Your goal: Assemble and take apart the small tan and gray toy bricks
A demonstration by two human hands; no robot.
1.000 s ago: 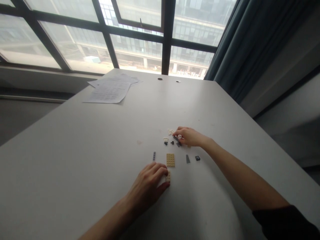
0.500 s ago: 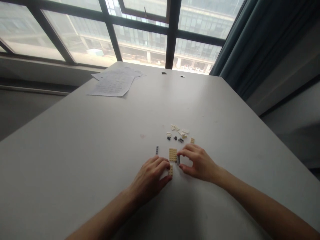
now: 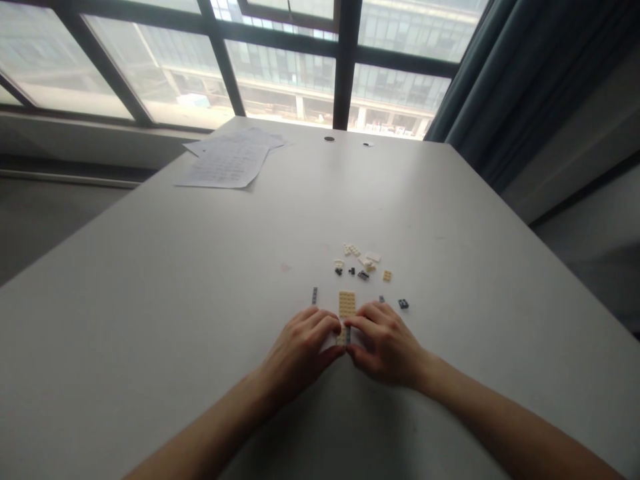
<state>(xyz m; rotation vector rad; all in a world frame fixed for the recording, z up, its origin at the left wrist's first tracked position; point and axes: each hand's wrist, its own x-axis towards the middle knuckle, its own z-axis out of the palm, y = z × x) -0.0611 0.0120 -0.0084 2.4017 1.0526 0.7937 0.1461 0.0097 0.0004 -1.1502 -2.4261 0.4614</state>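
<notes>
My left hand (image 3: 306, 340) pinches a small tan building plate (image 3: 341, 337) on the table, thumb at the near end and fingers at the far end. A narrow dark grey studded strip (image 3: 349, 335) is between the thumb and fingers of my right hand (image 3: 387, 341), side by side with the tan plate; whether the two are joined I cannot tell. Just beyond my fingertips lies a larger tan studded plate (image 3: 347, 304). Another grey strip (image 3: 315, 296) rests past my left hand. Close to my right hand are a small grey piece (image 3: 381, 299) and a dark square piece (image 3: 403, 304).
Farther off on the white table (image 3: 225, 267) are several cream pieces (image 3: 352, 250), dark pieces (image 3: 363, 275) and a small tan plate (image 3: 387, 275). Printed sheets of paper (image 3: 225, 163) lie at the far left. Windows and a blue curtain (image 3: 480, 87) stand beyond.
My right hand has moved left and nearer with the grey strip, bringing it beside the small tan plate. This uncovers the small grey and dark square pieces. My left hand keeps its grip.
</notes>
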